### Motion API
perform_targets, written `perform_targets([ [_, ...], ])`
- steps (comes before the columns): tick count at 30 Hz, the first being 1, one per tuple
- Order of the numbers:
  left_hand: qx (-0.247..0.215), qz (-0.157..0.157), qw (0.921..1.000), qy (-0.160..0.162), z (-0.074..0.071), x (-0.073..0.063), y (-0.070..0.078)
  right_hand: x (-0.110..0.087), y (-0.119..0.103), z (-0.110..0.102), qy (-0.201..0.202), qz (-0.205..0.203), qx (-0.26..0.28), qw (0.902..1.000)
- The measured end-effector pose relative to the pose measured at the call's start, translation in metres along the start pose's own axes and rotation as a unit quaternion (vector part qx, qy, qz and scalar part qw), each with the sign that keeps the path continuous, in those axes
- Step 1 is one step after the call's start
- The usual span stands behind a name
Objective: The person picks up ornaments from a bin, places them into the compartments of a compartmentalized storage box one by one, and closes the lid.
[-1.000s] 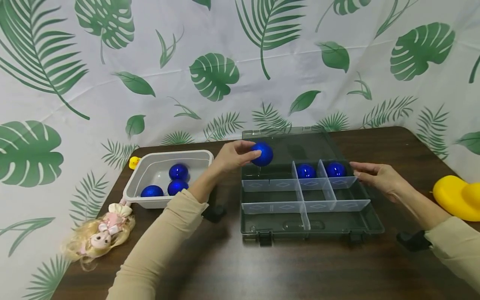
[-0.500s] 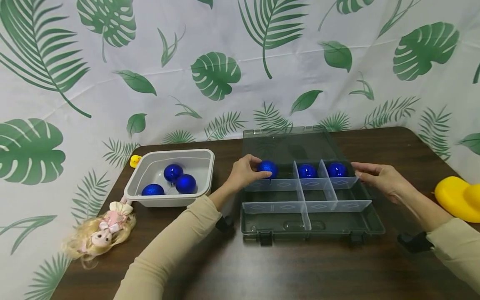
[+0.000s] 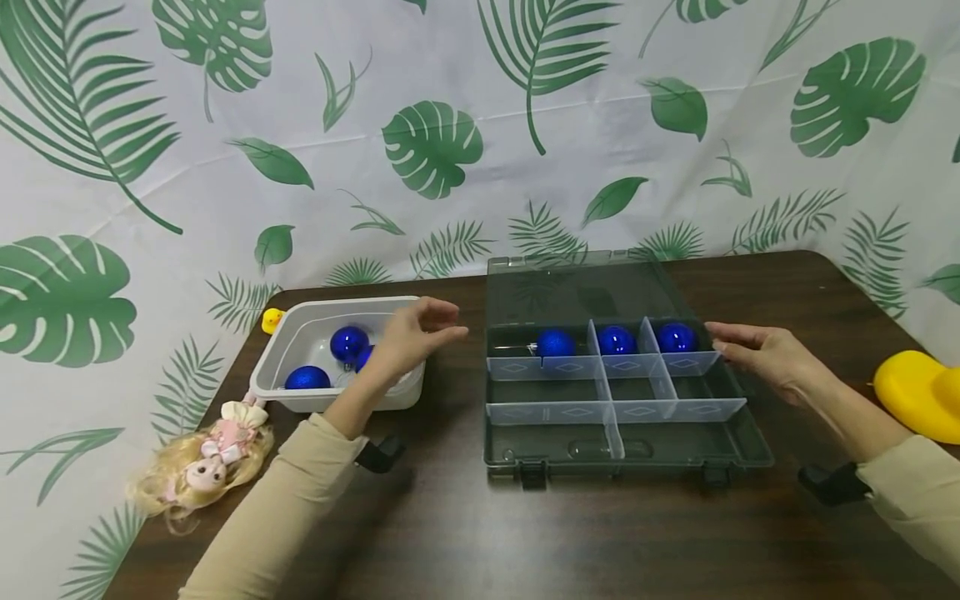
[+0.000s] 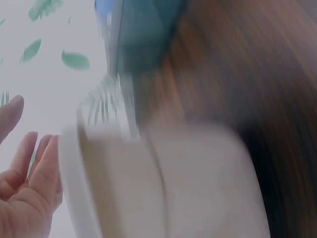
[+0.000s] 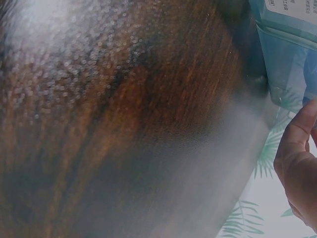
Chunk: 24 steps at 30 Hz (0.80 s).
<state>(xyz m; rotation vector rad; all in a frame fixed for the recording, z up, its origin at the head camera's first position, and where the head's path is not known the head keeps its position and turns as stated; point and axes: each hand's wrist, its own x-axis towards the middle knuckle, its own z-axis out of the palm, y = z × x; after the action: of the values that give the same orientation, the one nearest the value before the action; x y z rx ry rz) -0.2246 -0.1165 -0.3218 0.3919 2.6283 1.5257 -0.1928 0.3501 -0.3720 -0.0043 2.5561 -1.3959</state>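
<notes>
My left hand [image 3: 408,337] is over the right rim of a light grey plastic tub [image 3: 300,404], its thumb and fingers apart with nothing between them. In the tub lie blue Christmas baubles [image 3: 307,377]; the hand partly covers one. A clear dark-tinted compartment box [image 3: 551,442] with its lid laid back holds three blue baubles in its back row: one [image 3: 556,342] in the wide left compartment, one [image 3: 617,340] in the middle, one [image 3: 677,337] at right. My right hand [image 3: 776,358] pinches the box's right edge. The left wrist view is blurred.
A blonde doll [image 3: 213,458] lies left of the tub, with a small yellow rubber duck [image 3: 272,320] behind it. At the far right sits a large yellow duck [image 3: 915,396]. A leaf-print cloth [image 3: 450,217] hangs behind the dark wooden table [image 3: 480,533].
My left hand has set a blue bauble into the back left compartment, let go and moved left to the tub. The baubles in the tub have shifted slightly. My right hand has stayed put.
</notes>
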Motion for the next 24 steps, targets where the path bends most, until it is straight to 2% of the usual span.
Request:
perform_targets([
  [5, 0.032, -0.032, 0.9987, 0.021, -0.046, -0.016, -0.025, -0.001, 0.000, -0.002, 0.002, 0.004, 0.001, 1.0000],
  [9, 0.061, -0.054, 0.9966, 0.010, -0.067, -0.025, -0.045, -0.003, -0.001, -0.002, 0.002, 0.009, -0.004, 1.0000],
  [12, 0.071, -0.063, 0.9954, -0.005, -0.074, -0.028, -0.056, -0.003, 0.000, -0.002, 0.000, 0.007, -0.002, 1.0000],
  [16, 0.101, -0.066, 0.9924, -0.023, -0.077, -0.027, -0.061, -0.003, 0.000, -0.002, -0.002, 0.003, 0.001, 1.0000],
  [20, 0.155, -0.071, 0.9849, -0.033, -0.077, -0.024, -0.063, -0.002, 0.000, -0.001, -0.001, 0.002, -0.002, 1.0000],
  [24, 0.190, -0.085, 0.9777, -0.031, -0.076, -0.022, -0.064, -0.001, -0.002, 0.000, -0.001, 0.000, 0.002, 1.0000],
])
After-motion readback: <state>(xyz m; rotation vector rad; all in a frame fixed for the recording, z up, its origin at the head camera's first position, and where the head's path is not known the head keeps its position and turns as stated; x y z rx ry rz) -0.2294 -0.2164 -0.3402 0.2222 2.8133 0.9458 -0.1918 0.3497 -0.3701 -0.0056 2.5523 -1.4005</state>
